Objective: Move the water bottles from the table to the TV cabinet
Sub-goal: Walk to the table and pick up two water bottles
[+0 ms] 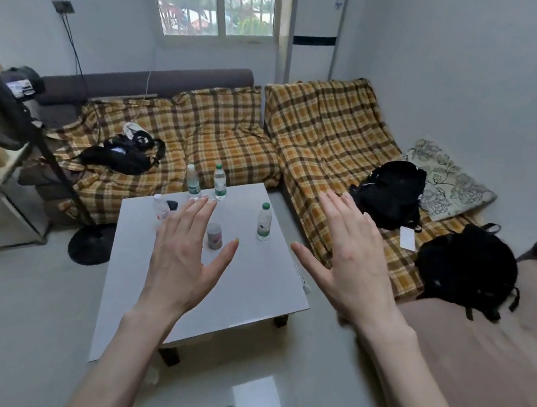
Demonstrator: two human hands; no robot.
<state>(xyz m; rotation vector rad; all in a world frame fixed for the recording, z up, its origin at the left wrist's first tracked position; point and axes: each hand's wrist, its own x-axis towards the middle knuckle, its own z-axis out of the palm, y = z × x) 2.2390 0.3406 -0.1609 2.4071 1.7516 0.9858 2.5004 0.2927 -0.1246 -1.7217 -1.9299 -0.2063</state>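
A low white table (246, 286) stands in front of me. Several clear water bottles stand upright on it: two with green labels at the far edge (193, 181) (220, 181), one at the right (264, 221), and one with a white cap at the far left (160, 207). A small grey jar (214, 236) sits mid-table. My left hand (186, 257) hovers over the table with fingers spread, holding nothing. My right hand (343, 259) is raised beside the table's right edge, also spread and empty. No TV cabinet is in view.
A plaid-covered sofa (326, 136) wraps the far and right sides of the table, with black bags (389, 192) (465, 271) (121, 154) on it. A fan stand with a round black base (91, 245) is at the left. A glass-sided shelf unit (1, 207) sits further left.
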